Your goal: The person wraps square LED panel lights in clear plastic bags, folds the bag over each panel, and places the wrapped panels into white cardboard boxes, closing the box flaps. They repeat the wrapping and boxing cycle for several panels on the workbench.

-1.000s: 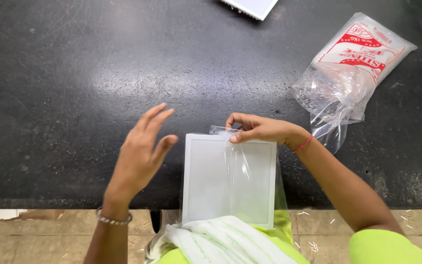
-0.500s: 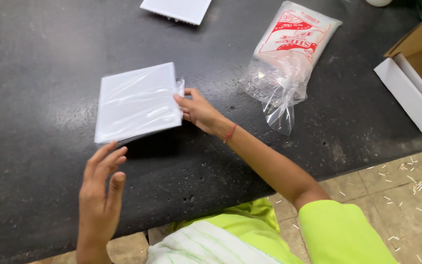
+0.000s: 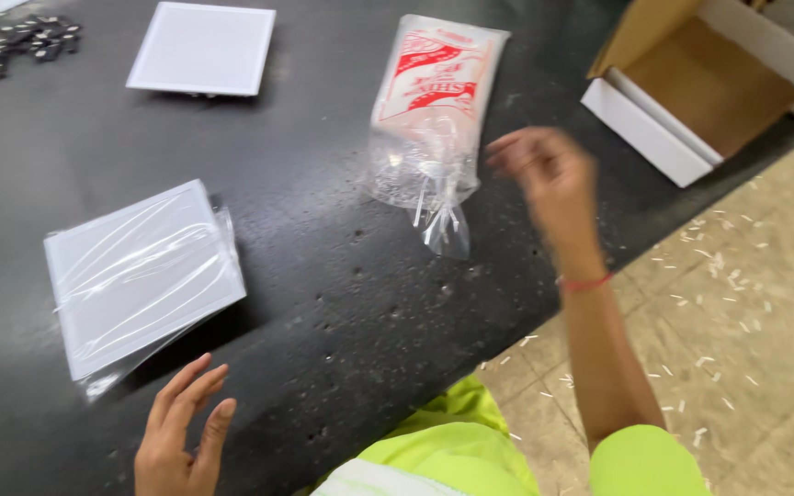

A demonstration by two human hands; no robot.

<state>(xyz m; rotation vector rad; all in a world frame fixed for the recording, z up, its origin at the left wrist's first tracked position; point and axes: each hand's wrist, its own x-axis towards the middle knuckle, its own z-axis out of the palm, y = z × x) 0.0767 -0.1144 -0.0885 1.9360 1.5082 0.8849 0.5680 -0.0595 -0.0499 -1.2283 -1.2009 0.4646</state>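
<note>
Beside the wrapped white panel [image 3: 140,276] on our dark surface [image 3: 342,303], our left hand [image 3: 181,441] hovers with fingers spread, holding nothing; right of the panel, our blurred right hand [image 3: 544,174] hangs near the plastic bag [image 3: 434,119], fingers loosely curled, empty

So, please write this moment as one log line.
left hand: open, empty | right hand: raised, empty | wrapped white panel: on black table

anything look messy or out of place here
Pale scraps litter the tiled floor beside the black table. The wrapped white panel lies askew with its plastic film loose and bunched at one edge. Both hands are empty.
</note>
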